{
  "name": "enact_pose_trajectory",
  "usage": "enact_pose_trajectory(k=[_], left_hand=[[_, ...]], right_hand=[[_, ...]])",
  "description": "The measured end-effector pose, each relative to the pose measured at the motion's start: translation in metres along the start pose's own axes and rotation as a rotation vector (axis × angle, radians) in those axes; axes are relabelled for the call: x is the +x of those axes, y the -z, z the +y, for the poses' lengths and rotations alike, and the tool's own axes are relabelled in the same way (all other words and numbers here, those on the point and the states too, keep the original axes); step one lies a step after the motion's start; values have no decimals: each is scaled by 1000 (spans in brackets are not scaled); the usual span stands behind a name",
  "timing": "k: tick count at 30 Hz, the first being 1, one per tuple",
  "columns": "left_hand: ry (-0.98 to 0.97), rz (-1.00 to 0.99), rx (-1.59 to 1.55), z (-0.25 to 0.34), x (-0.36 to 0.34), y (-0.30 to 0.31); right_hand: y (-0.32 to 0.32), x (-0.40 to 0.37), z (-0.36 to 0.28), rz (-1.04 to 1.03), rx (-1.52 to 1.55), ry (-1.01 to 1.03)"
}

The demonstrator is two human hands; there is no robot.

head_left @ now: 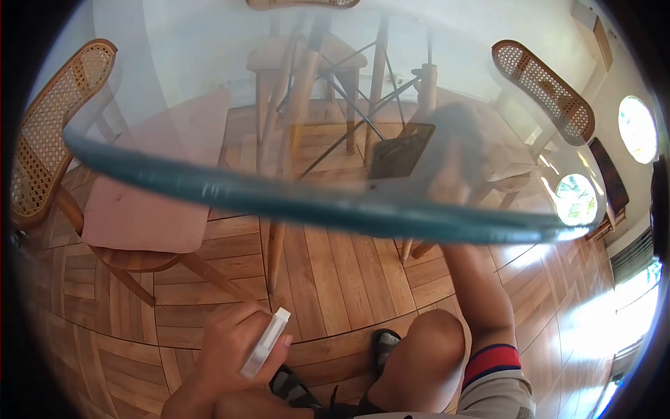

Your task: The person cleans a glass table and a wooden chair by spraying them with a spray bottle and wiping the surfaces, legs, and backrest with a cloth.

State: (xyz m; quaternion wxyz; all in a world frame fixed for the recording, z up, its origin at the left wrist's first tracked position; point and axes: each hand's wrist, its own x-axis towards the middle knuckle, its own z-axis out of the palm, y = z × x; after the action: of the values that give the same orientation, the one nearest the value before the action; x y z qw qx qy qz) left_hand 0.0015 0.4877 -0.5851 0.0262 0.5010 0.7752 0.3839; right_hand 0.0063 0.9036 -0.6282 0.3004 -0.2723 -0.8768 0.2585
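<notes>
My left hand [234, 346] is closed around a slim white block with a clear or shiny side [266, 343], tilted up above the floor at the lower left. My right arm reaches forward beneath the round glass tabletop [300, 199]. Through the glass, my right hand [449, 185] appears blurred, partly covered by a dark reflection. Close to its left is a dark flat rectangular panel [401, 152] with a thin lighter edge. I cannot tell whether the right hand grips this panel.
A cane-backed chair with a pink cushion [146, 216] stands at the left. Another cane chair back [548, 87] is at the upper right. Wooden table legs [303, 105] with crossed dark rods show through the glass. My knees are close under the thick glass edge, above the wooden floor [335, 272].
</notes>
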Motion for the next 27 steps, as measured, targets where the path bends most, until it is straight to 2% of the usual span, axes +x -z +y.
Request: enact_pose_trajectory(k=[1, 3, 5, 6, 8, 10, 11, 13, 14, 16, 19, 21, 22, 24, 26, 27], left_hand=[[17, -52, 5, 0, 1, -2], [48, -84, -24, 4, 4, -6], [72, -123, -46, 15, 10, -16], [75, -116, -43, 21, 13, -21], [70, -111, -28, 26, 15, -32], [73, -144, 5, 19, 14, -42], [71, -146, 19, 20, 18, -43], [95, -196, -80, 24, 24, -46], [102, -190, -60, 25, 27, -47], [38, -264, 9, 26, 33, -52], [149, -298, -3, 24, 39, -61], [144, -294, 13, 20, 44, -70], [137, -290, 12, 20, 47, -72], [153, -297, 43, 25, 54, -71], [173, -304, 61, 35, 58, -73], [205, -201, -13, 41, 61, -76]], right_hand=[[13, -6, -5, 577, 362, 246], [70, -1, -69, 281, 923, -122], [69, 71, -40, 284, 3, 374], [81, 69, -73, 238, 168, 379], [65, 106, -85, 112, 324, 423], [-9, 186, -46, 558, -78, 937], [7, 183, -58, 570, -69, 932], [39, 184, -82, 228, 83, 450], [44, 187, -87, 166, 153, 388], [53, 183, -80, 110, 282, 411], [58, 168, -66, 31, 511, 490], [55, 195, -62, -68, 713, 570], [57, 191, -63, -60, 726, 576], [61, 169, -69, -4, 497, 280], [57, 137, -59, 63, 625, 362], [26, 137, -37, 217, 696, 557]])
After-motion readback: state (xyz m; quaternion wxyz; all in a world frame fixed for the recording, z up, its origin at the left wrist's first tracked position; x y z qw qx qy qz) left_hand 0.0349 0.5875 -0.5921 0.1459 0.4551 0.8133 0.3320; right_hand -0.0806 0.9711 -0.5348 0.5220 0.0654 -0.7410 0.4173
